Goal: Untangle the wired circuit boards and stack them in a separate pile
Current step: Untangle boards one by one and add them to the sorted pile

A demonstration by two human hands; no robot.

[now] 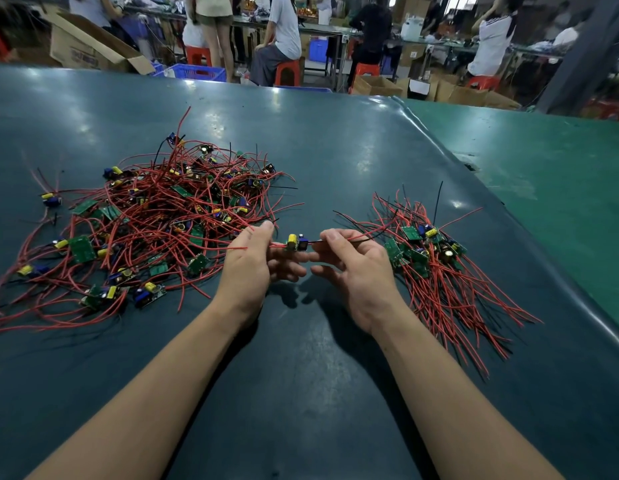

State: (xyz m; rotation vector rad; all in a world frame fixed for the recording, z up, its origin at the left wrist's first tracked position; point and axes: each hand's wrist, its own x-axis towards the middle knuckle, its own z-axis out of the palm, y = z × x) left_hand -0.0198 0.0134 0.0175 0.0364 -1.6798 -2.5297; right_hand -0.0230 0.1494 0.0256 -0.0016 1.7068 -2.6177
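Currently my hands, left hand (247, 261) and right hand (353, 268), pinch one circuit board's (297, 242) wires; its axis runs left-right, sorted pile (429, 252) nearer the right.

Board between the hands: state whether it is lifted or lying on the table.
Lifted: the board hangs between both hands, which pinch its wires.
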